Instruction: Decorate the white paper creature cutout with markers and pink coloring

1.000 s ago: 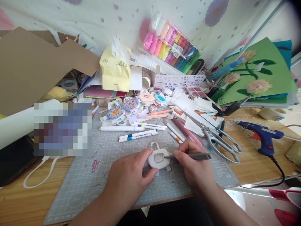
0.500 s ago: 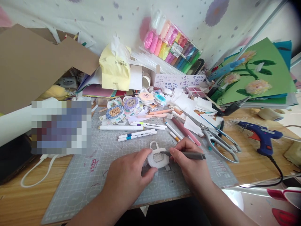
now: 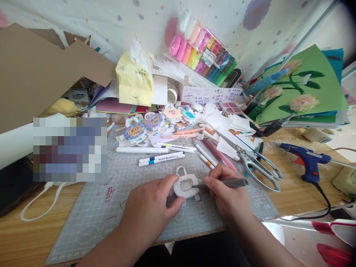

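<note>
Head view: where is the bag located, and how is it held?

– It is held over the near part of the mat, loop uppermost. Its left edge is pinched by the left hand, with thumb and fingers only partly parted. Whether it is rested on the mat cannot be told.

– How is the pen gripped?

– Its barrel is enclosed by the bent fingers of the right hand. The tip is directed at the right side of the grey panel; contact cannot be confirmed.

– Which faults are to be guarded against?

– The panel's outline may be overrun if the bag is turned within the one-sided pinch. Strokes may be broken by the bumpy surface, and wet ink may be smeared by a thumb.

– Which materials and shapes are noted?

– The bag is rounded, white and knobbly; the panel is roughly rectangular. The mat is flat and grid-printed. Beyond it, slim markers are laid before coloured pieces with ragged edges. To the right, metallic scissors and a blue glue gun are placed.
</note>
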